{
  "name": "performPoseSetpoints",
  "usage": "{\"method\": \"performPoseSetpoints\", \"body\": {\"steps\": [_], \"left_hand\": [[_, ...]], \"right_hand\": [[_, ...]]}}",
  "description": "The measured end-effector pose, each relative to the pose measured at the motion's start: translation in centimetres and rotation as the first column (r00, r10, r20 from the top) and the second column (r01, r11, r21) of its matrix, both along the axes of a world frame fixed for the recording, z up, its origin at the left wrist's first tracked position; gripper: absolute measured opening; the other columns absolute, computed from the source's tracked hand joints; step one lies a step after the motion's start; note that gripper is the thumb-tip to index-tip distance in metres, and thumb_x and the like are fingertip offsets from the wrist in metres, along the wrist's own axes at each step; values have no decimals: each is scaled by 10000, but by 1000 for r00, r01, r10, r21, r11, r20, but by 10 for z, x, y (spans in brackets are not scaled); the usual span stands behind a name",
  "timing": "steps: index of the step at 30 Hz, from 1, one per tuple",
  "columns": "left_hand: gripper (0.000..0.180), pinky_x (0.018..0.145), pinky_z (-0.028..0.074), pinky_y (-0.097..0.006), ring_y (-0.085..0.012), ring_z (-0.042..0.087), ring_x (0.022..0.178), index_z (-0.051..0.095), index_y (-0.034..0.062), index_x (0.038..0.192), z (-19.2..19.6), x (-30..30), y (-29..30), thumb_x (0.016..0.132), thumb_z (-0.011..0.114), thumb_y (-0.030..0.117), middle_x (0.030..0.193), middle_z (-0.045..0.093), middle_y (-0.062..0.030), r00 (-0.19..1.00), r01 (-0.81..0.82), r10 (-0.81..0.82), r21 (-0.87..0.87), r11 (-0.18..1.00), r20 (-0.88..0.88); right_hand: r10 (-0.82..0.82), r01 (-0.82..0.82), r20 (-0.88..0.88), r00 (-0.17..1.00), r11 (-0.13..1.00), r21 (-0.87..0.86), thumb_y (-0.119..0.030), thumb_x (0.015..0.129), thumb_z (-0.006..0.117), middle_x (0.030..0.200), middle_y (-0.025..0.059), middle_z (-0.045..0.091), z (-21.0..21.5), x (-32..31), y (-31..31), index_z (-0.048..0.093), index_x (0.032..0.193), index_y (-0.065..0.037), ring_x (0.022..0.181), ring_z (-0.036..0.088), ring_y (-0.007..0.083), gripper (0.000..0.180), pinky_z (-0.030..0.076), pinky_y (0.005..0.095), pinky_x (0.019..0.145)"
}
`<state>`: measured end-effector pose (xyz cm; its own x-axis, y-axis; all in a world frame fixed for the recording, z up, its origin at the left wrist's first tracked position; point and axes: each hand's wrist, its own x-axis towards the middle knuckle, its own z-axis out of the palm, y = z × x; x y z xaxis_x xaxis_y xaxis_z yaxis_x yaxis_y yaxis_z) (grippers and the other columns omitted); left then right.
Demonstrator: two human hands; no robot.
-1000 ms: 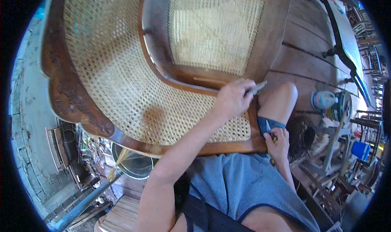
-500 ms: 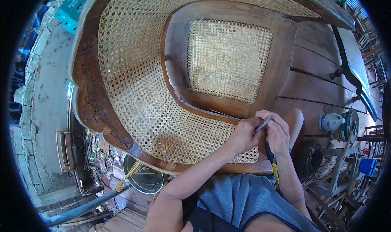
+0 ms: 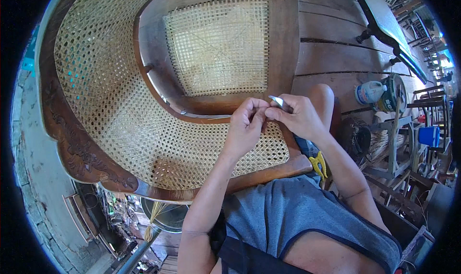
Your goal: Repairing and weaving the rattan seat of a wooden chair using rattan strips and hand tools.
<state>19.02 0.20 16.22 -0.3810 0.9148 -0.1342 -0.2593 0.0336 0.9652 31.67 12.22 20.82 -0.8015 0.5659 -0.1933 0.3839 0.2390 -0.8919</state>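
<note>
Head view, looking down: both hands meet at the rear edge of a cane-woven chair seat (image 3: 144,125), just in front of the wooden rail under the woven backrest (image 3: 218,45). The left hand (image 3: 246,126) is pinched narrow, thumb and forefinger pressed together; what they pinch is too small to make out, possibly a cane strand. The right hand (image 3: 298,115) is closed around a small metal-tipped tool (image 3: 277,100), of which only the pale tip shows; the rest is hidden in the fist. Fingertips of the two hands touch. Yellow-handled pliers (image 3: 317,163) lie by the person's knee, partly covered by the right wrist. The carved wooden chair frame (image 3: 77,149) bends toward the left rim. At right, a white plastic jug (image 3: 369,91) stands on the plank floor (image 3: 331,57), among clutter too blurred to name.
</note>
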Motion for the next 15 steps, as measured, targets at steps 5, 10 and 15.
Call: {"method": "performPoseSetpoints", "body": {"steps": [5,10,15], "left_hand": [[127,493,423,-193,-55,530,566,579,27,988,7,-3,-7,998,540,148,844,673,-53,985,72,-47,-147,987,166],[157,403,350,-169,-28,481,471,659,46,941,-1,-40,-31,958,619,197,760,674,-32,998,28,-7,-337,941,62],[143,413,377,-163,-22,503,481,679,30,923,-8,-58,-39,942,627,162,747,680,-36,996,-2,33,-352,936,83]], "right_hand": [[-113,114,-19,993,990,79,-183,882,686,699,53,636,-20,6,7,674,854,-6,666,541,42,179,452,268,594],[-313,313,-67,948,950,-10,-181,890,675,677,-7,604,-13,16,47,668,838,-14,592,493,40,175,405,245,527],[-280,270,-63,958,954,-134,-211,896,671,672,-34,552,-27,7,51,652,859,-65,466,409,5,151,290,181,418]]}}
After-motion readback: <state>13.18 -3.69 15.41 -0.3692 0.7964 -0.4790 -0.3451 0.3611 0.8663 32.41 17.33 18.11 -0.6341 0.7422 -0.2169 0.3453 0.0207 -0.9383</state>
